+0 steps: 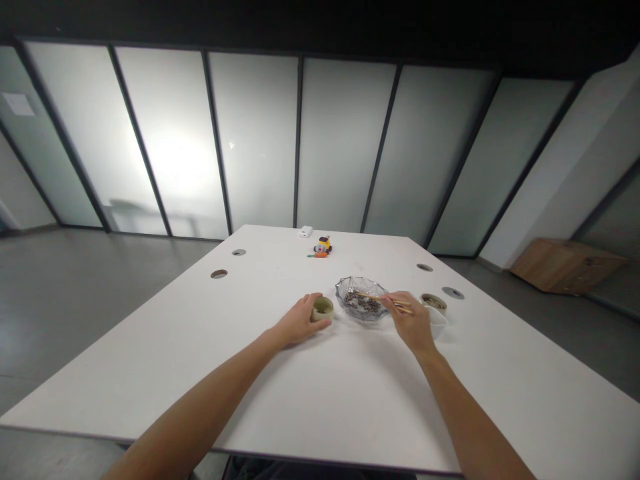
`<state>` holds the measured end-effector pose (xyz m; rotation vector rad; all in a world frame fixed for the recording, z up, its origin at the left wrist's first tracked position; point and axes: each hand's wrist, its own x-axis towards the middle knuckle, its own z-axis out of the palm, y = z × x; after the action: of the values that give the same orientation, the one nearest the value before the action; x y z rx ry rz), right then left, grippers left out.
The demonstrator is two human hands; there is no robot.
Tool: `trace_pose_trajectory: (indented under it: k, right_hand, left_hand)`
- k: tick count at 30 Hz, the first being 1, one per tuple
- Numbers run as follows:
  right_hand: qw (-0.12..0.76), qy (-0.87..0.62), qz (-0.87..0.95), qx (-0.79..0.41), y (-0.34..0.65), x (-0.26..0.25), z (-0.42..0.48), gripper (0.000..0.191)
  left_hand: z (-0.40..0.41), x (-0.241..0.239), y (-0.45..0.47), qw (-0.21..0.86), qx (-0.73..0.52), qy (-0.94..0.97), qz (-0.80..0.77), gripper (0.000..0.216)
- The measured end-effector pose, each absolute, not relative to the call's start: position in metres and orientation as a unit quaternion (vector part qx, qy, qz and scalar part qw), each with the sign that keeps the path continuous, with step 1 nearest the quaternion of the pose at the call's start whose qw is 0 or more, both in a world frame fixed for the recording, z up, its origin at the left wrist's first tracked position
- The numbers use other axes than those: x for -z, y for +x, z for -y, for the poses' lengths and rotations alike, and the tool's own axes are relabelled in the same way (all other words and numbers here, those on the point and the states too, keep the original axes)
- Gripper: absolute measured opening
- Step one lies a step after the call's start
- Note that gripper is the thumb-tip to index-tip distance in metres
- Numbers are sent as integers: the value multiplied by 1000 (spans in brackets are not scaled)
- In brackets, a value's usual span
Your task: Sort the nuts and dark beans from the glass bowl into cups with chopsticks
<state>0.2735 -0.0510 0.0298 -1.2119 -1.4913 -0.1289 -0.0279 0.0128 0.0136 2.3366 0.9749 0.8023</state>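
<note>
My left hand (301, 320) is wrapped round a small green cup (324, 310) standing on the white table. In my right hand (411, 321) is a pair of wooden chopsticks (370, 295), their tips down in a clear glass bowl (345, 307). Small dark pieces, too small to name, lie in that bowl (361, 319). Behind my right hand, partly hidden by it, is a white bowl (438, 323). Just beyond that stands a round container (434, 303) with contents I cannot make out.
Farther back on the table (280, 280) sit a yellow and grey toy vehicle (324, 245), an orange carrot-shaped thing (318, 255) and a small white box (305, 231). Round holes (219, 274) pierce the tabletop on both sides. A wooden box (565, 265) rests on the floor at right.
</note>
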Motion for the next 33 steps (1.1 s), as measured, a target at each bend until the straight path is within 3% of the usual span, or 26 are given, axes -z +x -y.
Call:
trace_pose_trajectory:
  k: [8, 14, 17, 33]
  right_hand:
    - [613, -532, 584, 19, 272, -31, 53, 43]
    - [780, -422, 430, -170, 266, -38, 50, 35]
    - [818, -358, 391, -226, 266, -39, 49, 29]
    - [778, -347, 396, -343, 258, -36, 50, 30]
  left_hand:
    - [-14, -13, -29, 246, -294, 854, -353, 63]
    - [-13, -13, -28, 245, -294, 851, -359, 62]
    - [-12, -15, -28, 248, -297, 850, -357, 60]
    - [-12, -13, -29, 244, -296, 852, -357, 64]
